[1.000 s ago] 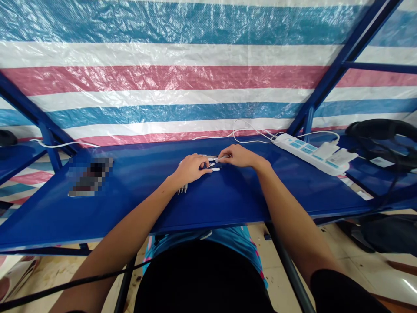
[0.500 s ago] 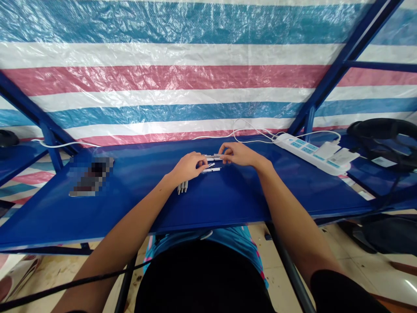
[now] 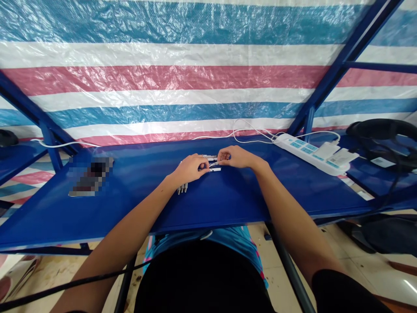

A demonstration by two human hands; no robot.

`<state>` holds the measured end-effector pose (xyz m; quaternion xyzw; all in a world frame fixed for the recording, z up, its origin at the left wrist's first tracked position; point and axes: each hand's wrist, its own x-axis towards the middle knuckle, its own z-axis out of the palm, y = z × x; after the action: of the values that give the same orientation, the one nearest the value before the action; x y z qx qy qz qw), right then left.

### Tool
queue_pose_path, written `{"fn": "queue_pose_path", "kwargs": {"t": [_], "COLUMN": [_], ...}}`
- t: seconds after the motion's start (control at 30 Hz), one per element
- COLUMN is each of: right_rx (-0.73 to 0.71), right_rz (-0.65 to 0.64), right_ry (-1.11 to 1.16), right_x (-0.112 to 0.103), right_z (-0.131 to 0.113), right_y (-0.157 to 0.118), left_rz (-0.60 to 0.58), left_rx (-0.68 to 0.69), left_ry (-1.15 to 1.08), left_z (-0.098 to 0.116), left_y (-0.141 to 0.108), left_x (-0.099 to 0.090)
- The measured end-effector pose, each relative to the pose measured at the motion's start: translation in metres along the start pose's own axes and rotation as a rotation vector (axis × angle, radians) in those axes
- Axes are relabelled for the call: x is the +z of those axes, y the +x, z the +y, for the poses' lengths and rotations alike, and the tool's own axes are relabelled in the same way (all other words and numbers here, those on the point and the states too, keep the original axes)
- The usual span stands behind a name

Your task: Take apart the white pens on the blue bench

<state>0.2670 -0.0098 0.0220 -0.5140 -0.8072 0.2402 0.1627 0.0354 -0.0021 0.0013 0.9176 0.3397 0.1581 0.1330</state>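
Left hand [image 3: 188, 169] and right hand [image 3: 236, 157] partly hide small white sticks [image 3: 215, 169]; fingers perhaps pinching them.

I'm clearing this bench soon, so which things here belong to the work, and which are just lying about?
Work: left hand; right hand; slim white sticks between them; white sticks with grey tips below the left hand.
Lying about: white plastic power strip; pixelated object.

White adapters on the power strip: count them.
2. On the right half of the white power strip sit the first white adapter and, beside it toward the strip's end, the second white adapter.
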Motion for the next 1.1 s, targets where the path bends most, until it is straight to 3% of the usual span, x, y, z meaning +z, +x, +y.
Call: {"fn": "queue_pose_path", "kwargs": {"t": [1.1], "right_rx": [-0.040], "right_rz": [-0.033], "right_ry": [0.061], "right_x": [0.007], "right_z": [-0.010], "right_y": [0.003], "left_rz": [0.009], "left_rx": [-0.001], "left_ry": [-0.009], "left_z": [0.003], "left_y": [0.000], "left_x": [-0.003]}}
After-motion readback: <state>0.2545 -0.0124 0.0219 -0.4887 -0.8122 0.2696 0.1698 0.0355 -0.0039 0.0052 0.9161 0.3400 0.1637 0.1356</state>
